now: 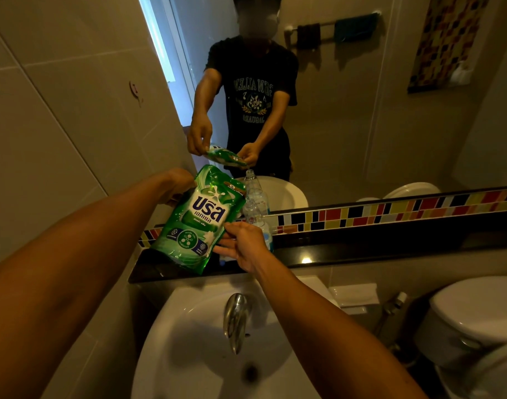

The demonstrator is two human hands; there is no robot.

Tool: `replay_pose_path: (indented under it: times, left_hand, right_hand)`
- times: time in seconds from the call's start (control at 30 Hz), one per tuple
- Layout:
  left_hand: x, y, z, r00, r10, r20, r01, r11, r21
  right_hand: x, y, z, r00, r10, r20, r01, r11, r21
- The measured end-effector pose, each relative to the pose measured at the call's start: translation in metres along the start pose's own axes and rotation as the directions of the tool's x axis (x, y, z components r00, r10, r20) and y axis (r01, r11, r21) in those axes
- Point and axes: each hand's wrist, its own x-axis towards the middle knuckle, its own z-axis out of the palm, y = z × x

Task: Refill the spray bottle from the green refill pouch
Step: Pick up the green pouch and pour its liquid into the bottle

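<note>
The green refill pouch (pixel 200 217) is held up, tilted, over the left end of the black ledge (pixel 361 249). My left hand (pixel 174 187) grips its upper left corner from behind. My right hand (pixel 240 246) pinches its lower right edge, thumb on the front. A clear plastic spray bottle (pixel 259 217) stands upright on the ledge just right of the pouch, partly hidden by it and by my right hand. The pouch's upper right corner sits close to the bottle's neck. The mirror reflection shows the bottle's top open, with no spray head on it.
A white washbasin (pixel 189 355) with a chrome tap (pixel 236 321) lies below my arms. A mirror (pixel 347 110) rises behind the ledge over a coloured mosaic strip (pixel 390 211). At the right are a toilet (pixel 476 318), a hand sprayer (pixel 393 306) and a white paper holder (pixel 355 295).
</note>
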Motion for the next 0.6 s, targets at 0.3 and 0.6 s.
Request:
replay_pose_path:
  times: [0.3,0.6]
  left_hand:
    - [0.0004,0.0003,0.0005,1.000,0.001,-0.001,-0.001,1.000,-0.008]
    - [-0.0003,0.0003,0.0004,1.000,-0.007,0.002,0.007,1.000,-0.006]
  right_hand:
    - [-0.0004,-0.0010,-0.0024,1.000,-0.002,0.011,0.002,1.000,-0.009]
    - [-0.0002,0.0000,-0.0012,1.000,0.000,0.010,0.001,1.000,-0.015]
